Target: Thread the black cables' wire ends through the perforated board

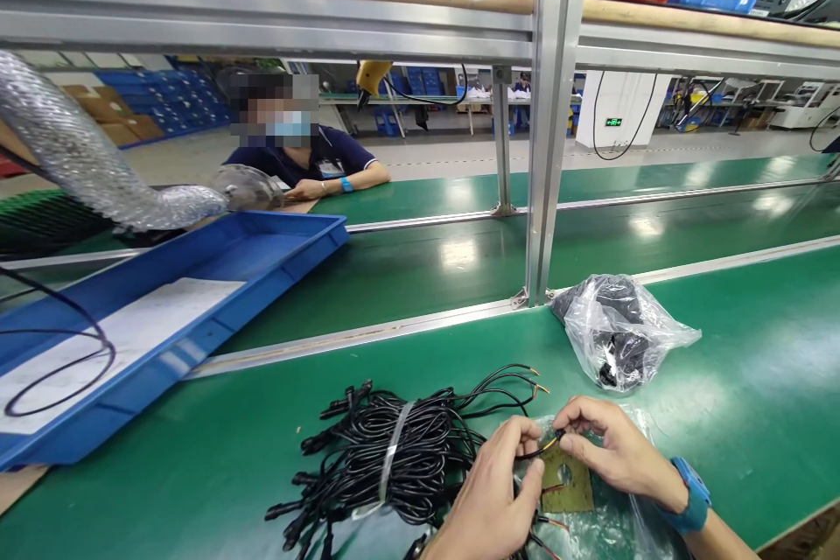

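Note:
My left hand (495, 490) holds a black cable with its thumb and fingers, just right of a bundle of black cables (400, 455) tied with a pale strap. My right hand (610, 442), with a blue band at the wrist, pinches a small black piece (560, 435) at the cable's end, where a yellow wire shows. Below the fingers lies a yellowish square plate (570, 483) with a round hole, on clear plastic (604, 525). Several cable ends with bare coloured wires stick out near my left hand.
A clear bag of black parts (620, 332) lies beyond my right hand. A blue tray (197, 337) with paper crosses the left side. A metal post (548, 122) rises from the green table (754, 367). Across the bench leans a person (321, 153) wearing a mask.

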Tool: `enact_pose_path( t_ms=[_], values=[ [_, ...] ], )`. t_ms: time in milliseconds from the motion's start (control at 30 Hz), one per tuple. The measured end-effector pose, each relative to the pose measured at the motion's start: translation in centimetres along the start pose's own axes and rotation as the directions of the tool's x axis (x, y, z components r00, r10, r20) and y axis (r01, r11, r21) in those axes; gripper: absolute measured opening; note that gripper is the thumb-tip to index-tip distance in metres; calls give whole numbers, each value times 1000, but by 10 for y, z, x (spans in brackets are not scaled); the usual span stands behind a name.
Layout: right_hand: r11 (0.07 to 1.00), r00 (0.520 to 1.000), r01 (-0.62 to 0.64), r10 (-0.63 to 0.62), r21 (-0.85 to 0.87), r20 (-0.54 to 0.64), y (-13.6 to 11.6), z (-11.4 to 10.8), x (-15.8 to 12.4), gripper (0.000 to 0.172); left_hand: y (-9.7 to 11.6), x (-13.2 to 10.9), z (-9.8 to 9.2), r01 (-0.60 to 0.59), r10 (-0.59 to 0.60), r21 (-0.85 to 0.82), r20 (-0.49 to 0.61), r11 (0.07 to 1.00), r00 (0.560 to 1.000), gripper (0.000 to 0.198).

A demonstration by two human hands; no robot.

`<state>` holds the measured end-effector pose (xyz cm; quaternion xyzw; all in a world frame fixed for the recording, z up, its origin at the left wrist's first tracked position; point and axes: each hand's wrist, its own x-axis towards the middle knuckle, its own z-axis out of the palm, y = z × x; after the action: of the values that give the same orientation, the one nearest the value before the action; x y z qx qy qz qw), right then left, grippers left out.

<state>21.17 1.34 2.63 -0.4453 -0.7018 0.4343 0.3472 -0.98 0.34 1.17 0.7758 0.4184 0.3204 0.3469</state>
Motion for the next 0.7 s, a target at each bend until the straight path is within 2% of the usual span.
enact_pose_path(
  t_ms=[67, 200, 300, 400, 567, 700],
  values=[
    [1000, 1000, -7, 7, -22, -7, 1, 0, 0, 12, -8, 0, 3, -3, 5, 50, -36, 999, 999, 7],
    [1000, 1000, -3, 3, -10, 19, 1, 6, 1, 12, -19, 2, 10, -107, 119, 111, -109, 988, 987, 14],
    [1000, 1000, 18, -17, -20, 9, 5, 13, 1, 11, -20, 1, 12, -161, 178, 120, -149, 980, 973, 16],
    [995, 996, 87, -87, -42, -1, 11, 19, 1, 5, -18, 0, 13, -166, 189, 142, -173, 976, 967, 19],
    [980, 981, 192, -192, -61, 2, 19, 28, 0, 7, -20, -1, 14, -155, 183, 200, -130, 968, 974, 23],
    [961, 965, 257, -250, -100, 76, 21, 30, 1, 10, -21, -1, 9, -121, 134, 234, -38, 965, 990, 22]
  ],
)
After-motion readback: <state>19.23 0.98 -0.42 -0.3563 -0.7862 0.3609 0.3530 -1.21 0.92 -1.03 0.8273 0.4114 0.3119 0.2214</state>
